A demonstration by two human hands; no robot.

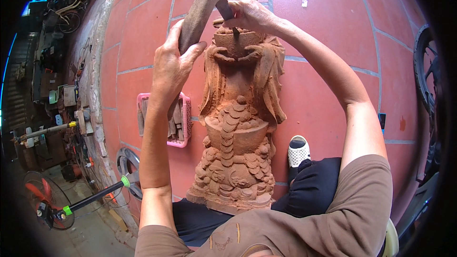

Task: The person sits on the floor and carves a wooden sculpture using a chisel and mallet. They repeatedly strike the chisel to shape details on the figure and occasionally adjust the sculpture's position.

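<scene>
The left hand (172, 66) is clenched tight around the lower end of a thick wooden mallet (203, 4), raised over the carved wooden statue (240, 114) that lies propped between the person's knees on the red tile floor (333, 28). The right hand (250, 14) closes its fingers round a chisel (227, 13), whose tip seems to meet the statue's upper part. The statue looks heavy, stiff and rough; its fine relief likely chips, so its broad base offers the safest hold. A pink basket (183, 119) of tools sits just behind.
</scene>
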